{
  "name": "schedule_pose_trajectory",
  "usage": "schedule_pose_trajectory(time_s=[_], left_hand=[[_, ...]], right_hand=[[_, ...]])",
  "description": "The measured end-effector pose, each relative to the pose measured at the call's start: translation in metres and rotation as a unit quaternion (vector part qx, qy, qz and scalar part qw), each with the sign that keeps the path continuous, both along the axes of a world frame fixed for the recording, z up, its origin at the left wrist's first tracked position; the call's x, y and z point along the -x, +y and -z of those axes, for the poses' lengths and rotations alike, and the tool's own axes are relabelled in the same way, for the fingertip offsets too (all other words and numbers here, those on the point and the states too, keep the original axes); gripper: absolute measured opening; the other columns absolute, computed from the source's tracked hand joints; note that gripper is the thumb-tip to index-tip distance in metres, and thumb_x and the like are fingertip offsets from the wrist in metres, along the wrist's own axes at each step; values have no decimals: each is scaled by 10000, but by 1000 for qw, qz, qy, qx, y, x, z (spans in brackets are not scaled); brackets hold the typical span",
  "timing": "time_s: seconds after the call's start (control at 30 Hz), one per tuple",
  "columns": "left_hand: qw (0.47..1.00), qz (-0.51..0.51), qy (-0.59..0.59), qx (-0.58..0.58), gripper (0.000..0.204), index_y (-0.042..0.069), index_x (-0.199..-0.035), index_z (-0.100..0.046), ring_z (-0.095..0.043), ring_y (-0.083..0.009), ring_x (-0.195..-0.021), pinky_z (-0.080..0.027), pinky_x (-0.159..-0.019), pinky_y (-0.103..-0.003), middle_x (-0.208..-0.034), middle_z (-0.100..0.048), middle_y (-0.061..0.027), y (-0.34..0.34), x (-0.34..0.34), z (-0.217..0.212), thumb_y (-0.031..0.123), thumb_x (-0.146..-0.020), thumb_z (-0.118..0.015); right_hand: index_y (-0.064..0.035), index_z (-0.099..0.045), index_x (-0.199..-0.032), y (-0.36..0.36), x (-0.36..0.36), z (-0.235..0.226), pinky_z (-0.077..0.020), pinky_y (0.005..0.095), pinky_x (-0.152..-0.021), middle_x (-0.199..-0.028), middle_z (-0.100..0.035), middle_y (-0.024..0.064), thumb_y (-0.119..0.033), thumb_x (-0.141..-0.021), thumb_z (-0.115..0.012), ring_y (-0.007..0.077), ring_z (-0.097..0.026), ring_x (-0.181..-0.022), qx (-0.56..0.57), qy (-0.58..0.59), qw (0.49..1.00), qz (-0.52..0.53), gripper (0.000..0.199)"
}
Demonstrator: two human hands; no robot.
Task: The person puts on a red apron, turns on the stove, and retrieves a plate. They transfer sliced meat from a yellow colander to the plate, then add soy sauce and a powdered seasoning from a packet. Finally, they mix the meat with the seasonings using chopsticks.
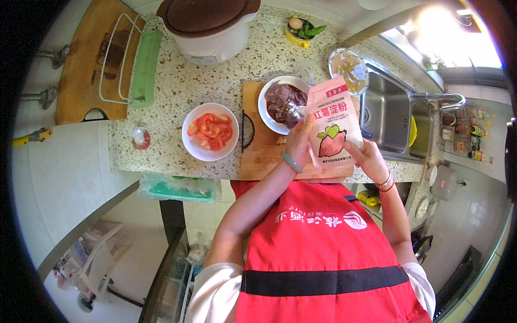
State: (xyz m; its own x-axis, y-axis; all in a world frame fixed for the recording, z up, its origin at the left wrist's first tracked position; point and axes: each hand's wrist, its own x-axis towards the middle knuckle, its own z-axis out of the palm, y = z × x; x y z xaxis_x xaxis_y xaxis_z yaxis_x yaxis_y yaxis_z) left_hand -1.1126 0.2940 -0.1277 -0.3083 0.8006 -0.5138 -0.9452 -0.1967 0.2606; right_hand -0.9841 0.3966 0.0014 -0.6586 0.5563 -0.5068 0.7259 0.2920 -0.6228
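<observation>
A: Kitchen, speckled counter (221,81), sink (389,116) let in toward its right end. What's on it?

B: Wooden cutting board (262,157) along the front edge. White dish (278,128) of dark, wet meat (284,102) at the board's back edge, toward the back left corner.

A: Hands?

B: Both on one pink packet (333,126). Left hand (299,141) closed on its left edge; right hand (370,160) pinching the lower right, thumb on the front, fingers mostly hidden behind.

A: Packet where, exactly?

B: Held up over the board's right part, slightly tilted, printed front showing. It hides a bit of the dish's right rim; touching or just above, can't tell. Can't tell if it's unsealed either.

A: Rest, quick.

B: White bowl (211,156) of red slices (210,129), just left of the board's left edge. Bowl of yellowish stuff (349,70) by the sink's back left corner. Yellow cup (297,40) with an egg (295,23) and green peppers (314,31) near the counter's back edge. Lidded cooker (212,43), back left. Green rack (146,70) along the left edge.
</observation>
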Motion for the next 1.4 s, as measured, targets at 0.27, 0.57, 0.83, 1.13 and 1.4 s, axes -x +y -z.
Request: schedule_pose_trajectory(time_s=[0.27,0.57,0.83,1.13,1.4], left_hand=[[998,20,53,41,383,11,-1109,-596,-624,-115,-880,-511,-760,-244,-1056,-647,-74,0,-3,9,350,-932,-575],[998,37,36,26,414,6,-1121,-582,-618,-129,-908,-508,-795,-256,-1045,-647,-74,0,-6,17,373,-930,-571],[978,-14,186,94,291,-4,-1058,-651,-570,-58,-853,-456,-774,-196,-1006,-659,-10,2,7,2,245,-908,-636],[842,-35,530,96,259,-2,-1007,-678,-543,-83,-677,-452,-611,-238,-830,-656,-17,-3,7,-41,183,-831,-717],[552,52,832,13,273,143,-1018,-704,-590,-225,-651,-464,-560,-342,-738,-564,-53,-2,-49,-109,214,-755,-728]], right_hand=[[25,-586,-788,-18,-11,8,-352,296,-456,-525,-465,31,-362,-921,-586,82,-409,-488,24,29,997,65,409],[38,-577,-722,-16,-10,10,-360,319,-443,-501,-475,62,-380,-909,-596,105,-430,-464,-4,15,999,49,458],[-9,-612,-892,-21,-46,50,-408,273,-537,-633,-553,16,-506,-899,-561,112,-500,-577,109,49,989,83,500],[-21,-512,-1131,-29,-105,49,-400,217,-631,-933,-564,9,-33,-840,-359,62,-446,-716,87,227,964,110,329],[-11,-578,-1026,-59,-133,-47,-417,200,-603,-977,-667,37,-11,-826,-649,57,-542,-743,-97,310,926,195,211]])
